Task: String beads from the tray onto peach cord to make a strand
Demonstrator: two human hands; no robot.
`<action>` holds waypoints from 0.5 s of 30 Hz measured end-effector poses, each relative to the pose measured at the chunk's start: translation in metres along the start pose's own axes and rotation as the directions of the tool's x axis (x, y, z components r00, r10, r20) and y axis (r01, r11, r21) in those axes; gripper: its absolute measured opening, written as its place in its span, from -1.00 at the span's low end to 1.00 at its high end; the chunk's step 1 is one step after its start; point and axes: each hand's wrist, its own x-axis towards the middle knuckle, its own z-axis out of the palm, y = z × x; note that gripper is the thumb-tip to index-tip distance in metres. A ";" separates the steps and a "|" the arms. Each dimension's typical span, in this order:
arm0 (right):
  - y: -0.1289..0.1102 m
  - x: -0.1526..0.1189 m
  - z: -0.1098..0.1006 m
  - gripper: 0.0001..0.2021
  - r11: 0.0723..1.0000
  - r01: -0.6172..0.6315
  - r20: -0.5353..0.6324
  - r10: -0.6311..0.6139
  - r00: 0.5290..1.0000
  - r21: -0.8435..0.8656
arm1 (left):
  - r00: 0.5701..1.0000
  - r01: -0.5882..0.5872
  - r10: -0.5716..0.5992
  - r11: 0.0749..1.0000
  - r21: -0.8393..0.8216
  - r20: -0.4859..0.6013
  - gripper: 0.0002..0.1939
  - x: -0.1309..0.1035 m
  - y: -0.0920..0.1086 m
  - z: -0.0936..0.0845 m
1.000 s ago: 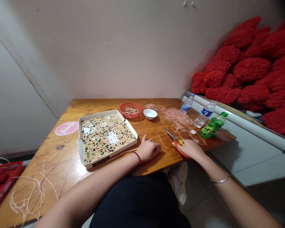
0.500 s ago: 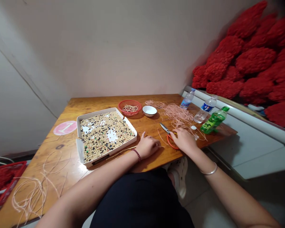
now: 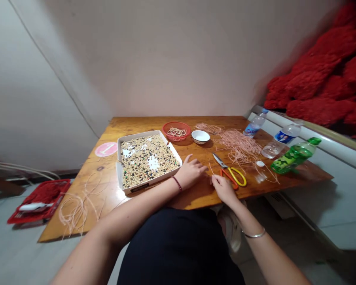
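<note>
My left hand [image 3: 192, 173] rests palm down at the tray's right front corner, fingers stretched out and thumb apart. My right hand [image 3: 224, 189] is closed in a pinch on a thin pink cord [image 3: 211, 166], whose loose end rises from the fingertips. Just right of that hand lie scissors [image 3: 225, 167] with one red and one yellow handle, on the table and let go. A shallow white tray [image 3: 154, 183] full of small tan, black and green beads stands left of my left hand. A strung row of beads is partly hidden along its front edge.
Behind the tray stand a red basket [image 3: 166, 133] of beaded strands and a white bowl [image 3: 201, 137]. Tangled pink cord [image 3: 239, 143] lies right, near several bottles and a white cap [image 3: 260, 163]. More cord [image 3: 74, 213] and a round pink sign [image 3: 106, 149] lie left.
My right hand has let go of the scissors, moved left towards my left hand and pinched the cord. My left hand's fingers have straightened. The view has shifted left.
</note>
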 end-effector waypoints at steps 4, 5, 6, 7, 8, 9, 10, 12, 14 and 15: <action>0.006 0.000 0.003 -0.56 0.974 -0.014 0.006 0.013 1.000 0.226 | 0.997 0.045 -0.048 0.998 -0.053 -0.064 -0.77 -0.019 -0.004 -0.085; 0.007 -0.001 0.003 -0.54 0.962 -0.028 0.011 0.027 1.000 0.273 | 0.988 0.090 -0.102 0.990 -0.107 -0.112 -0.76 -0.032 -0.004 -0.110; 0.008 -0.002 0.003 -0.52 0.952 -0.044 0.015 0.042 0.999 0.303 | 0.967 0.158 -0.181 0.978 -0.134 -0.178 -0.76 -0.047 -0.004 -0.132; 0.009 -0.003 0.003 -0.51 0.946 -0.054 0.021 0.050 0.999 0.318 | 0.931 0.239 -0.266 0.962 -0.134 -0.248 -0.77 -0.066 -0.004 -0.151; 0.009 -0.003 0.002 -0.49 0.945 -0.056 0.029 0.050 0.998 0.323 | 0.886 0.324 -0.342 0.940 -0.108 -0.313 -0.78 -0.086 -0.005 -0.165; 0.010 -0.004 0.002 -0.48 0.944 -0.053 0.033 0.045 0.998 0.326 | 0.850 0.417 -0.416 0.906 -0.070 -0.323 -0.78 -0.107 -0.005 -0.174; 0.010 -0.004 0.002 -0.47 0.943 -0.048 0.033 0.039 0.999 0.330 | 0.815 0.497 -0.482 0.867 -0.042 -0.322 -0.77 -0.129 -0.005 -0.177; 0.010 -0.005 0.003 -0.44 0.937 -0.037 0.020 0.032 0.999 0.348 | 0.786 0.598 -0.581 0.801 0.021 -0.213 -0.76 -0.169 -0.005 -0.170; 0.011 -0.005 0.003 -0.42 0.927 -0.029 -0.007 0.034 0.999 0.373 | 0.704 0.709 -0.701 0.702 0.061 -0.116 -0.75 -0.201 -0.003 -0.152; 0.012 -0.005 0.004 -0.41 0.922 -0.026 -0.022 0.037 0.999 0.386 | 0.630 0.776 -0.767 0.627 0.065 -0.120 -0.73 -0.213 -0.002 -0.141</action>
